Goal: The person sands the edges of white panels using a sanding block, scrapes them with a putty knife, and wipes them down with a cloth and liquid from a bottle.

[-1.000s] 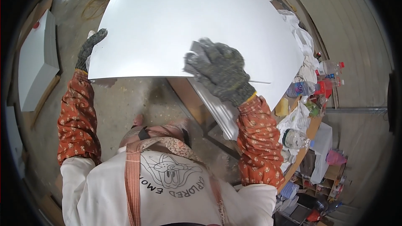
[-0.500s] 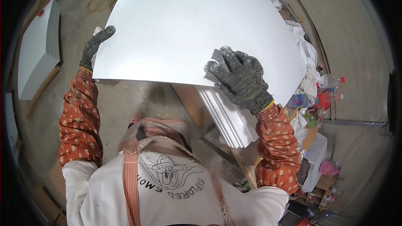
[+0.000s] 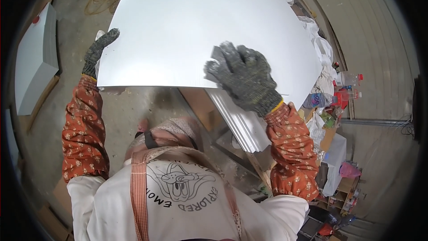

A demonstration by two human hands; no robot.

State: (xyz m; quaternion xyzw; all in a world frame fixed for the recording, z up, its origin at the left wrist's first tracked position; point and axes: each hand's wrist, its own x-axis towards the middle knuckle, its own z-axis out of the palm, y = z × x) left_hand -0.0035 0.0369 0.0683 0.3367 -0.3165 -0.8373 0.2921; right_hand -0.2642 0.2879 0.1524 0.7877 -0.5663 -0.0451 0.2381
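The white board (image 3: 187,27) lies face up in front of the person, its near edge crossing the middle of the view. The right hand (image 3: 245,78), in a dark knitted glove, rests on the board's face near that edge. Its palm is down and its fingers are extended, slightly apart, over a flat grey piece (image 3: 216,53). Whether the fingers pinch this piece or only press on it cannot be told; blur softens the fingertips.

The left hand (image 3: 94,56), gloved alike, is at the board's left edge. One digit lies over the top; the other fingers are hidden, so whether they close underneath cannot be told.

Change: relative to the board, the right hand has shifted a little leftward in the last half second. The left hand remains at its edge. This suggests a back-and-forth stroke across the face, with the left hand steadying the board.

Below the near edge, a stack of white boards (image 3: 238,120) shows stepped edges. Farther left stands another white stack (image 3: 35,62). At right, a clear bottle (image 3: 317,100) bears a blue-and-purple label, too small to read reliably.

The white shirt (image 3: 118,201) carries black capital lettering (image 3: 206,196), partly legible, around a cartoon drawing (image 3: 180,180).
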